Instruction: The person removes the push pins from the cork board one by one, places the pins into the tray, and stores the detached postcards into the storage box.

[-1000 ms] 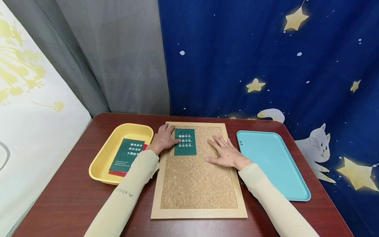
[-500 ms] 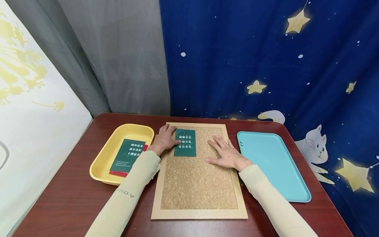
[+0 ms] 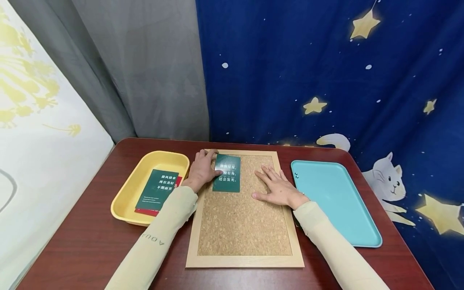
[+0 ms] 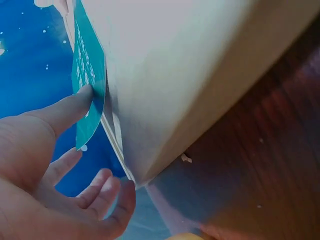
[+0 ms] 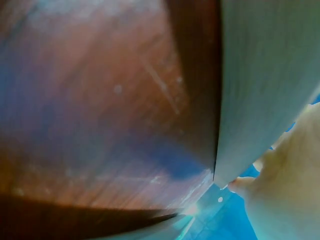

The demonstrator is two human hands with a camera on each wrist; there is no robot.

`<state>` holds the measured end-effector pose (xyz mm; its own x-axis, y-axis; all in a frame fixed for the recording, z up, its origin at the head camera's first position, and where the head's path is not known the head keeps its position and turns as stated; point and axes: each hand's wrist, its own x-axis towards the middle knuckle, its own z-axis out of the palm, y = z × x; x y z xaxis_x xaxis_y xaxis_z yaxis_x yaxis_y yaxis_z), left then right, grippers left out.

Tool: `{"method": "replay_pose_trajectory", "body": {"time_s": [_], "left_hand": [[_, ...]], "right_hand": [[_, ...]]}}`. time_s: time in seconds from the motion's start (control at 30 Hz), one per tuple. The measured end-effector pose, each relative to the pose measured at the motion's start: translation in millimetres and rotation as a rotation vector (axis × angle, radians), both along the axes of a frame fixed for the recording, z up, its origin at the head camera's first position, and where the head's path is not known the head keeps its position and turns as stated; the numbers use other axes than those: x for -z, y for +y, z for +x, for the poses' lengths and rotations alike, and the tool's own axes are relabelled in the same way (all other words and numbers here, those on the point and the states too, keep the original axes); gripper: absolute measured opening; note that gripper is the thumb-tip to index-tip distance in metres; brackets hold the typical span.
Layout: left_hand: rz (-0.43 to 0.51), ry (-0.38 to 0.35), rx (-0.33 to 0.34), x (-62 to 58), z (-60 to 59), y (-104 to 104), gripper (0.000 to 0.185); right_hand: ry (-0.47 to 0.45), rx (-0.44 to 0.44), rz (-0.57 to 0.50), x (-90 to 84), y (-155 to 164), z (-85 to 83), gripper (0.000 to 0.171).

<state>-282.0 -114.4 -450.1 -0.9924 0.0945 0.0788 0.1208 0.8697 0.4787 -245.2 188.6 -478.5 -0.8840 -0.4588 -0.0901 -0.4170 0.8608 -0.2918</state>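
Observation:
A dark green card (image 3: 229,171) with white Chinese lettering lies over the upper left of a wood-framed corkboard (image 3: 244,225). My left hand (image 3: 201,171) pinches it at its left side. In the left wrist view the thumb presses on the face of the card (image 4: 90,50) and the index fingertip meets its far corner, while the other fingers curl loosely near the frame. The card bows a little there. My right hand (image 3: 279,189) rests on the board's right side, fingers spread; the right wrist view shows only part of that hand (image 5: 287,185) beside the frame edge.
To the left stands a yellow box (image 3: 125,193) holding another green card (image 3: 156,191) on top of a red one (image 3: 146,212). A light blue tray (image 3: 333,201) lies right of the board. Curtains (image 3: 253,80) hang behind the dark red table (image 3: 87,225).
The card's top edge has risen slightly and tilted off the board as my left index finger shifted in at its upper left corner. My right hand has stayed in place.

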Motion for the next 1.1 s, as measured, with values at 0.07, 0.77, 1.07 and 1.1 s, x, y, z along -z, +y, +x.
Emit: {"method": "replay_pose_trajectory", "body": {"time_s": [0.07,0.77,1.07,1.1], "left_hand": [[0.021,-0.006,0.004,-0.2,0.1,1,0.077],[0.345,0.048,0.096,-4.2,6.2,15,0.078],[0.434,0.087,0.121,-6.5,15.9,20,0.078],[0.444,0.084,0.121,-6.1,16.8,20,0.078]], "right_hand": [[-0.002,0.0,-0.002,-0.3,0,0.3,0.097],[0.019,0.0,-0.019,-2.0,0,0.0,0.096],[0.005,-0.002,-0.022,0.0,1,0.5,0.097],[0.004,-0.003,-0.026,0.0,1,0.7,0.096]]}}
